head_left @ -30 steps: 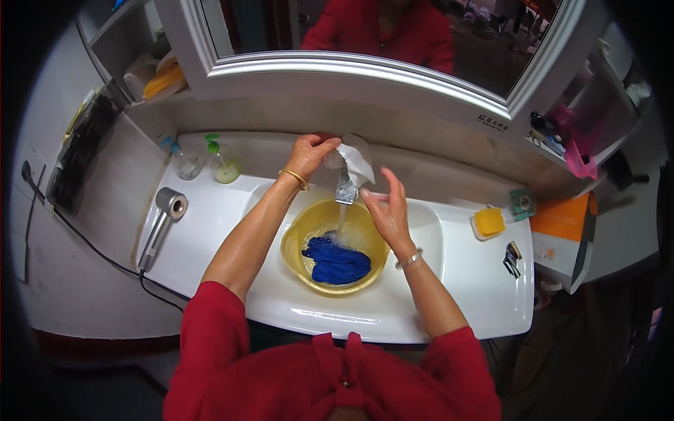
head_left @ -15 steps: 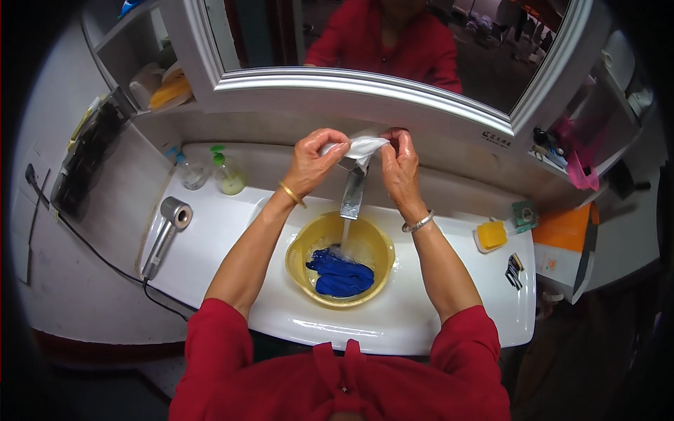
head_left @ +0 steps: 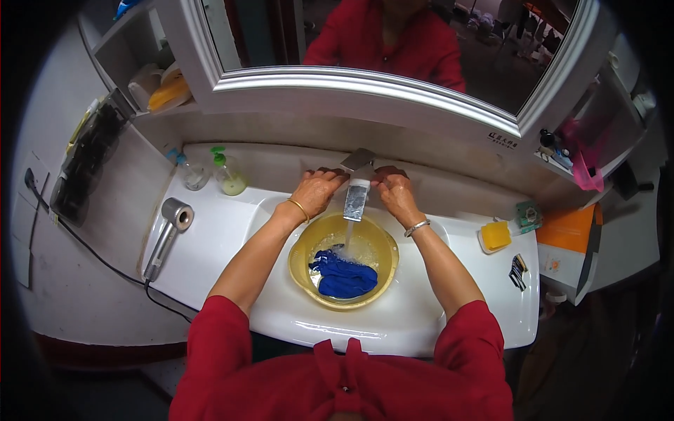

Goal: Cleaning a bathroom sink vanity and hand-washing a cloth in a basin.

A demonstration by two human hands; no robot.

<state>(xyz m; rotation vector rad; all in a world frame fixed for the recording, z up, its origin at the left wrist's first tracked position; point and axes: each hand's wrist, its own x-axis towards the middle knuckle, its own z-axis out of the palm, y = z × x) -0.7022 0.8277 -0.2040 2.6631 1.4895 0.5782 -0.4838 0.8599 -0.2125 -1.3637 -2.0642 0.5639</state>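
Observation:
A white cloth (head_left: 359,183) is wrapped around the body of the chrome faucet (head_left: 355,202), just below its lever, and shows only as a narrow band. On the left side of the faucet my left hand (head_left: 317,192) is closed, its fingertips curled in beside the cloth. My right hand (head_left: 397,198) is closed at the other side, fingertips partly hidden against the faucet; the cloth's ends are hidden too. Water runs from the spout into a yellow plastic basin (head_left: 298,269), where a wet blue cloth (head_left: 345,275) lies in the water.
The basin sits in a white washbasin counter (head_left: 456,281). Left of it are a grey hair dryer (head_left: 168,228) with a cord and two pump bottles, one a green-topped bottle (head_left: 229,175). A yellow soap bar (head_left: 496,236) lies at right. A framed mirror (head_left: 393,49) overhangs the back.
Both hands have come down from above the lever to the sides of the faucet, bringing the white cloth around its body. The lever is now uncovered.

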